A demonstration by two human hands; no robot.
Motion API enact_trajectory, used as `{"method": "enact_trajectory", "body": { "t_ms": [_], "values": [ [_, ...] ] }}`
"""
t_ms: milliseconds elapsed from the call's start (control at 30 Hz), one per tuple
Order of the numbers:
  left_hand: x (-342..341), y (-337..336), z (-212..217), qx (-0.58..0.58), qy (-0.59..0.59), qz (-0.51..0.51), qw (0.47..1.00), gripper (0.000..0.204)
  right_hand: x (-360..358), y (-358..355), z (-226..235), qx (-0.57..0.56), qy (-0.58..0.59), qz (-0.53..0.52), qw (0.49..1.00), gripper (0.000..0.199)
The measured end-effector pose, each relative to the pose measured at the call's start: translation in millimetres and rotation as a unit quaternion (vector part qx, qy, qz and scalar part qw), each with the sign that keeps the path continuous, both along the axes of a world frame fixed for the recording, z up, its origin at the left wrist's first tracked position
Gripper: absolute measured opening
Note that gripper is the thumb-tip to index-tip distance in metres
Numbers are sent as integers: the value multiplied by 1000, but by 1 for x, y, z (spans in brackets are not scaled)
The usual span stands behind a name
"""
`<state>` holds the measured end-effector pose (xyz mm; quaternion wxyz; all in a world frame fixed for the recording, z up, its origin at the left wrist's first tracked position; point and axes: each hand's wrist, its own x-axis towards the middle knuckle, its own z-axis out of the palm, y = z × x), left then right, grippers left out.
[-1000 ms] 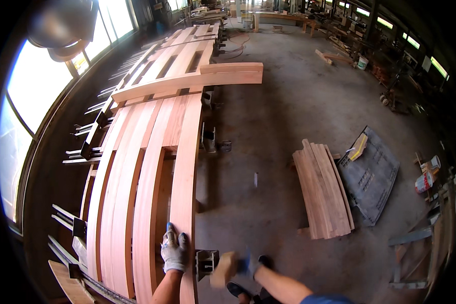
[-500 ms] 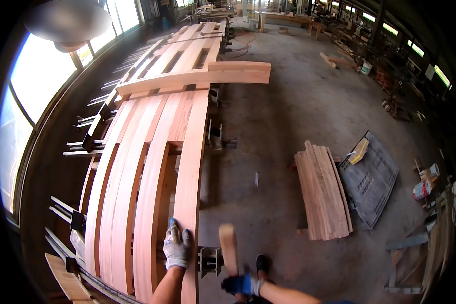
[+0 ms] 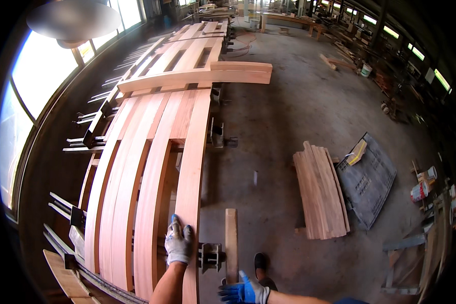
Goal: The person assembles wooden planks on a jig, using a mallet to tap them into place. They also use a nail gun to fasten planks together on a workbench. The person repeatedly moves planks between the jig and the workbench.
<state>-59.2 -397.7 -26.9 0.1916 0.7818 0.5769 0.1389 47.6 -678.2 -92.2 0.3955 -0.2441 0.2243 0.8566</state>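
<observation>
My left hand (image 3: pixel 179 245), in a grey-white work glove with blue fingertips, rests on the near part of the rightmost long plank (image 3: pixel 191 167). Its fingers stretch forward along the plank's inner edge. My right hand (image 3: pixel 245 291), in a blue-palmed glove, is low beside the plank assembly with thumb and fingers spread. A squared wooden stick (image 3: pixel 231 243) points away from that hand, its lower end between thumb and fingers; whether they touch it I cannot tell. Next to the stick, a metal clamp end (image 3: pixel 211 257) sits against the plank's outer side.
Several pale planks (image 3: pixel 119 202) lie lengthwise with gaps, crossed by a board (image 3: pixel 167 80) overhanging rightward. Bar clamps (image 3: pixel 76 215) stick out at left. A stack of wood strips (image 3: pixel 321 190) and a dark plastic panel (image 3: pixel 367 180) lie on the floor at right. My shoe (image 3: pixel 260 261) shows below.
My right hand has gone from closed round the stick to fingers spread, and has shifted slightly down. The stick has turned from tilted and blurred to straight. My left hand stays on the plank.
</observation>
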Motion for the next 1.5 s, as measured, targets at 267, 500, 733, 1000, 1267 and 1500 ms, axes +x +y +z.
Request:
{"method": "enact_trajectory", "body": {
  "t_ms": [267,500,733,1000,1267,1500],
  "values": [
    [-14,-3,0,-4,25,14,1000,69,1,38,-186,-101,242,-61,963,139],
    [-15,0,-7,19,30,11,999,69,104,189,-135,-32,-99,-244,964,74],
    [-7,0,-5,21,15,1,1000,69,89,117,90,328,-104,-8,939,89],
    [-5,-1,-1,1,17,3,1000,67,-8,3,-122,295,271,-144,905,116],
    [2,2,-1,5,19,-13,1000,70,152,213,-75,69,-215,-216,950,82],
    [-3,0,-6,7,9,-5,1000,70,45,41,35,235,69,23,969,95]
  ]
}}
